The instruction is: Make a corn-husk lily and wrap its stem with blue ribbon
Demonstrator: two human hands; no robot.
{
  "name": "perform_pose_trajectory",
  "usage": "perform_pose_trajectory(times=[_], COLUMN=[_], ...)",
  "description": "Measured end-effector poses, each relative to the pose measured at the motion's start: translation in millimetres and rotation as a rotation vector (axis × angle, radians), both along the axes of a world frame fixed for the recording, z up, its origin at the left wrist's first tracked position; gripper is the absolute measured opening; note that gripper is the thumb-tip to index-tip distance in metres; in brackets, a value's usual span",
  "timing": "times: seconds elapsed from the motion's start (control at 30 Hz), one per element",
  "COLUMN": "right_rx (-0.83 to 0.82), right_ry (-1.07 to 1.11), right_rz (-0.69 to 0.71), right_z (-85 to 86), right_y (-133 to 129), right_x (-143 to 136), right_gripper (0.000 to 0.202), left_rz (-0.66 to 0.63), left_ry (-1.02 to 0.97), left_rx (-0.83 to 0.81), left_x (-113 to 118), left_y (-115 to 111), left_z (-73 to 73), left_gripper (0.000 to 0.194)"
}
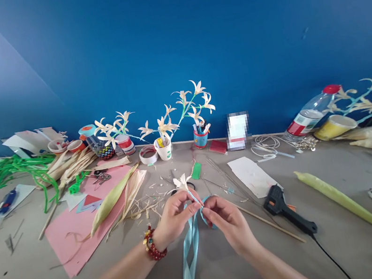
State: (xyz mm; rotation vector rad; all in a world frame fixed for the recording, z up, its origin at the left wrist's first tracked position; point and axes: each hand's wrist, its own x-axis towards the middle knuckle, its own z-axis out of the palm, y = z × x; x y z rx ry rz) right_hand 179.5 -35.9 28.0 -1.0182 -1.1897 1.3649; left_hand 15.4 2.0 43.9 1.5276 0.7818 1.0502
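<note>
Close to the middle of the table, my left hand [177, 214] pinches the stem of a small cream-white handmade flower [181, 183], its petals pointing up and away from me. Pale blue wrapping covers the short stem just under the petals. My right hand [230, 220] is closed on a light blue ribbon [190, 253] right beside the left fingertips. From the fingers the ribbon loops and hangs down in long strips past the table's front edge. Behind the flower lie dark-handled scissors [191, 186], partly hidden by it and my left hand.
A black glue gun [287, 210] with its cord lies at right, near a wooden stick [271, 222] and a green husk [342, 199]. Pink paper [70, 239] with husks is at left. Finished flower sprays stand in a paper cup [163, 150] at the back, near a bottle [313, 111].
</note>
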Motion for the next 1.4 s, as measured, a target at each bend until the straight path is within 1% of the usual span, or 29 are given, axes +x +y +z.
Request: perform_pose_trajectory(times=[0.07, 0.13, 0.2, 0.3, 0.37, 0.47, 0.57, 0.63, 0.73, 0.8, 0.93, 1.13, 1.4], right_rx=[-0.018, -0.019, -0.008, 0.007, 0.011, -0.012, -0.051, -0.068, -0.08, -0.081, -0.065, -0.035, 0.006], right_ry=[0.029, 0.047, 0.072, 0.138, 0.184, 0.225, 0.218, 0.199, 0.186, 0.173, 0.148, 0.102, 0.038], right_rz=[0.02, 0.005, -0.1, -0.324, -0.394, -0.39, -0.35, -0.326, -0.321, -0.33, -0.335, -0.332, -0.273], right_z=[0.9, 1.3, 1.2, 1.0, 0.7, -0.5, -2.3, -3.5, -5.4, -6.9, -7.5, -4.6, -26.4], right_y=[1.2, 3.5, 7.1, 13.5, 17.0, 19.4, 19.8, 20.6, 23.0, 24.8, 26.4, 25.1, 32.7], right_x=[0.4, 2.4, 6.1, 13.1, 16.5, 17.6, 15.2, 13.6, 12.9, 13.3, 14.4, 15.1, 16.1], right_gripper=[0.035, 0.037, 0.038, 0.031, 0.028, 0.028, 0.029, 0.032, 0.036, 0.038, 0.04, 0.04, 0.043], left_rz=[-0.003, 0.012, 0.063, 0.133, 0.168, 0.259, 0.309, 0.291, 0.241, 0.215, 0.17, 0.079, -0.033], left_ry=[-0.019, -0.029, 0.029, 0.228, 0.35, 0.555, 0.817, 0.984, 1.013, 1.024, 1.052, 1.087, 1.119], left_rx=[-0.015, -0.027, 0.016, 0.161, 0.254, 0.461, 0.724, 0.863, 0.92, 0.948, 0.983, 1.008, 1.043], left_x=[0.7, 1.3, 1.3, -0.2, -2.1, -5.7, -9.2, -11.8, -17.8, -23.5, -33.3, -33.5, -33.7], left_y=[1.4, 3.9, 7.5, 14.5, 21.0, 38.2, 66.7, 89.2, 119.0, 132.5, 145.4, 162.0, 183.7], left_z=[-1.0, -1.8, -1.9, 0.1, 1.5, 2.0, 0.4, -2.3, -9.7, -16.5, -28.7, -37.5, -54.6], left_gripper=[0.02, 0.019, 0.017, 0.012, 0.011, 0.007, 0.011, 0.018, 0.019, 0.019, 0.023, 0.025, 0.026])
